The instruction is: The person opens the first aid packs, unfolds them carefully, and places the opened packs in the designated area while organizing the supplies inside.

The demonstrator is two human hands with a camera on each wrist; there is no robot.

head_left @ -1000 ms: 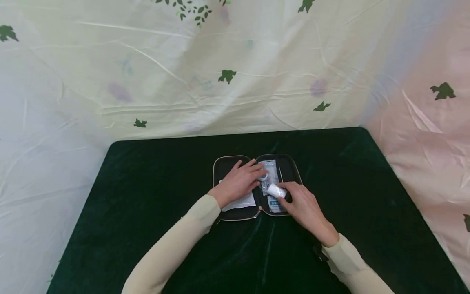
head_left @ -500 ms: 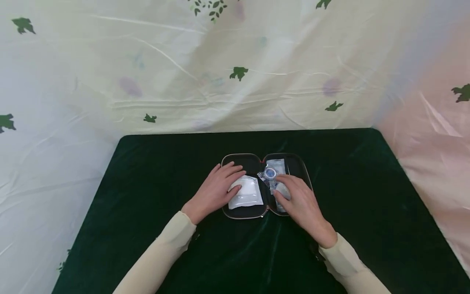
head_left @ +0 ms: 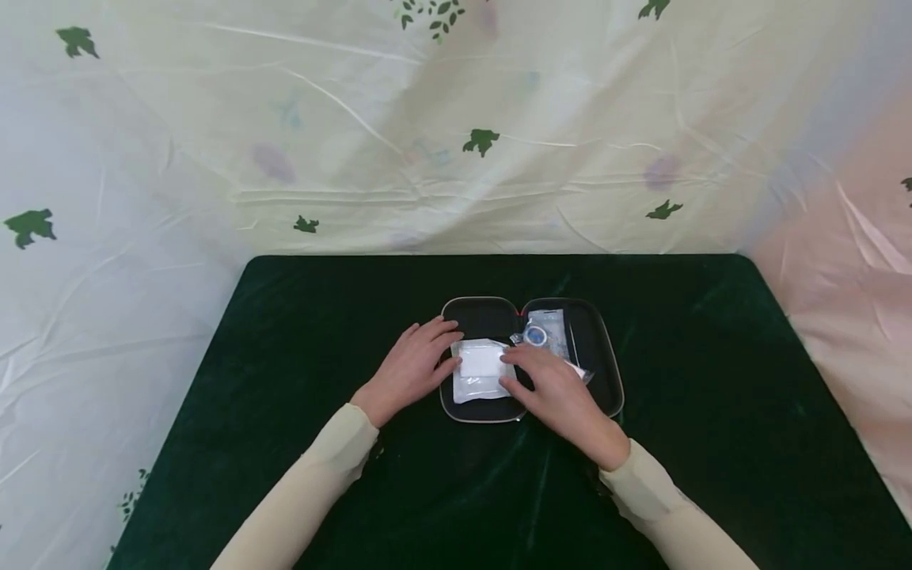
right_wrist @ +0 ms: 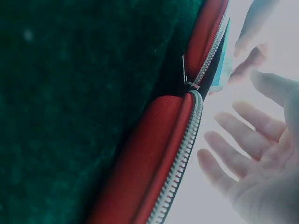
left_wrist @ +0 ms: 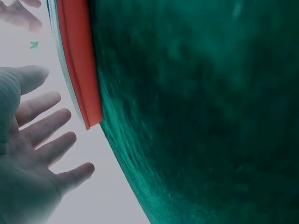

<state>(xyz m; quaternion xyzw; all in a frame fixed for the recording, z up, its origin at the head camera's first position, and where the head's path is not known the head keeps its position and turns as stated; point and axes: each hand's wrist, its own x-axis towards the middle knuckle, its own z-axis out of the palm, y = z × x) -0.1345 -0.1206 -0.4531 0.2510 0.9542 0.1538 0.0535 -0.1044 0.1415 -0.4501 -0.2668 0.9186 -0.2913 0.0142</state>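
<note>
A zip case (head_left: pixel 488 412), red outside and black inside, lies spread on the table. My left hand (head_left: pixel 409 364) is at its left rim, fingers spread, thumb at the left edge of a flat white packet (head_left: pixel 480 376). Over the case's middle, my right hand (head_left: pixel 559 388) has its thumb and fingertips at that packet's right edge. Both wrist views show straight or relaxed fingers gripping nothing. In the right half lie a blue-and-white ring-shaped roll (head_left: pixel 534 336), a clear packet (head_left: pixel 550 323) and a white roll in clear wrap (head_left: pixel 580 370), mostly hidden by my right hand.
A dark green velvet cloth (head_left: pixel 321 317) covers the table. Behind it hangs a pale curtain (head_left: pixel 385 182) with green leaf prints. The case's zipper (right_wrist: pixel 180 168) and raised red wall (right_wrist: pixel 140 172) show close up in the right wrist view.
My right hand has let go of the white wrapped roll in the right half and moved left to the flat packet. My left hand has drawn back from the middle to the left rim.
</note>
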